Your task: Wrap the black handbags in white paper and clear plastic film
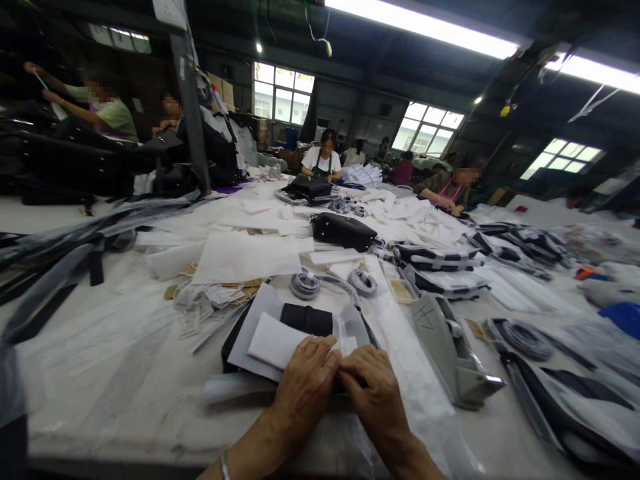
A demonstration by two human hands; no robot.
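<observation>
My left hand (306,381) and my right hand (371,387) lie side by side at the near table edge, fingers curled down and pressed onto a stack of white paper and foam sheets (273,341) over a flat black piece (306,319). The fingertips of both hands meet over a small white piece (345,345); what they pinch is hidden. A thin bracelet shows on my left wrist.
A grey tape dispenser (450,347) stands right of my hands. Two rolls of tape (306,285) lie behind the stack, a black handbag (343,230) farther back. Striped black-and-white pieces (435,263), paper sheets and plastic wrap cover the table. Several people work at the far side.
</observation>
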